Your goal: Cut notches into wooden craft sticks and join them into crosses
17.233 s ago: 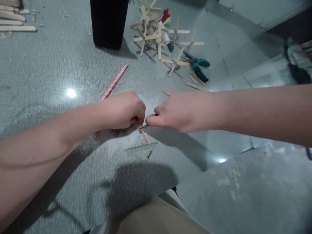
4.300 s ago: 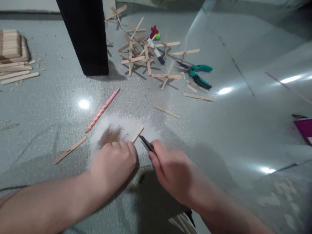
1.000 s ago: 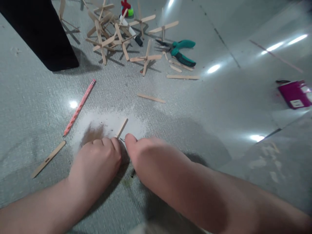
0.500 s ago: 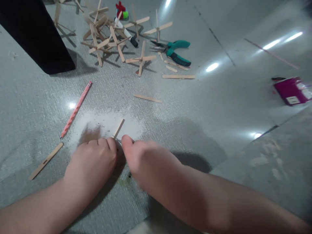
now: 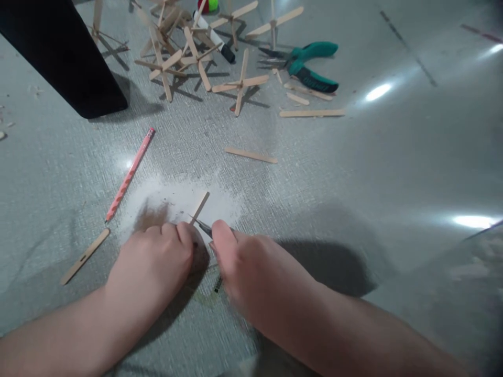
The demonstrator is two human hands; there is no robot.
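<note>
Left hand: our left hand [image 5: 155, 262] is curled into a loose fist, fingers together and pressing a craft stick [image 5: 199, 207] flat against the grey mat [image 5: 393, 157]; only the stick's far end shows, pointing toward 1 o'clock from the knuckles.

Right hand: our right hand [image 5: 251, 267] has its fingers closed on a thin dark blade tool [image 5: 202, 226], thumb on top, the tip touching the stick just beside the left fingers.

Stick location: it lies on the pale, dusty patch [image 5: 176, 201] of the mat, at 12 o'clock from both hands.

Contact point: we cannot tell whether the tip is cutting or only scoring, since the hands crowd it and the frame is slightly blurred.

Doing it well: we judge that the stick should stay pinned hard, the strokes short and light, and the blade path aimed away from the left fingertips, which sit very close to the tip.

At 10 o'clock: 1 pink pencil [image 5: 130, 173], and nearer us 1 slotted stick [image 5: 85, 256].

At 1 o'clock: 1 loose stick [image 5: 250, 155].

At 12 to 1 o'clock, well apart: a heap of crossed stick assemblies [image 5: 196, 50] and green-handled pliers [image 5: 310, 65].

At 11 o'clock: a black upright object [image 5: 63, 57].
</note>
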